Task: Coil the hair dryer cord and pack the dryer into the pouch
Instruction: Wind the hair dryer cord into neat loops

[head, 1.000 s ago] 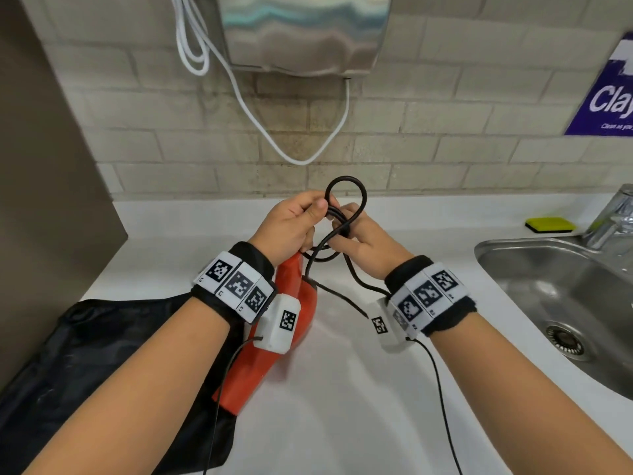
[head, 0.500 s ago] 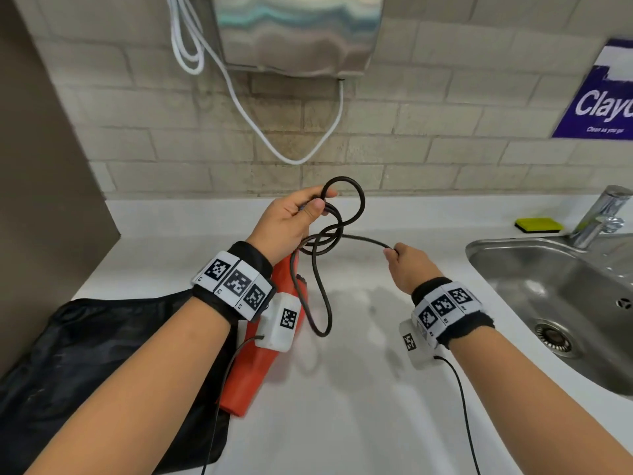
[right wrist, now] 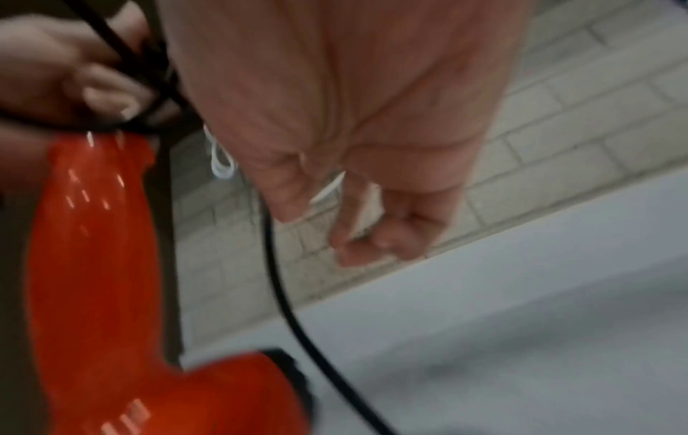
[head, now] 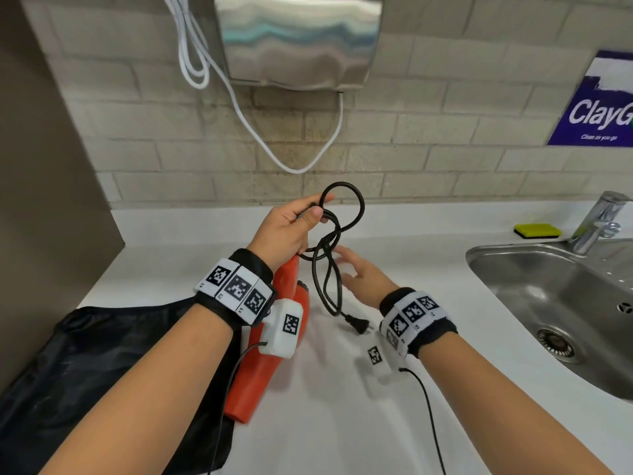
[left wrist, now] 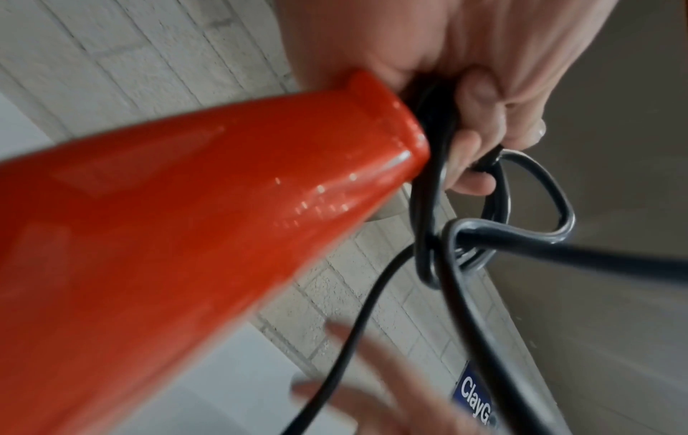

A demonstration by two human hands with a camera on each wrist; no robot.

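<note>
The orange hair dryer (head: 253, 378) hangs nozzle-down over the white counter, with its lower end on the black pouch (head: 102, 371). My left hand (head: 308, 214) grips the top of its handle together with several loops of the black cord (head: 342, 183). In the left wrist view, the left hand's fingers (left wrist: 476, 132) curl round those loops beside the dryer (left wrist: 186, 235). A long loop hangs down, and the plug (head: 356, 325) dangles just above the counter. My right hand (head: 346, 265) is open and blurred beside the hanging loop. In the right wrist view, it (right wrist: 357, 229) holds nothing.
A steel sink (head: 479, 255) with a faucet (head: 596, 221) lies to the right, and a yellow sponge (head: 537, 230) sits behind it. A metal wall unit (head: 298, 39) with a white cable (head: 239, 104) hangs on the brick wall. A brown panel stands on the left.
My right hand has let go of the cord end it had pulled out to the right. The end now hangs down with the plug, and the hand has moved back toward the loops.
</note>
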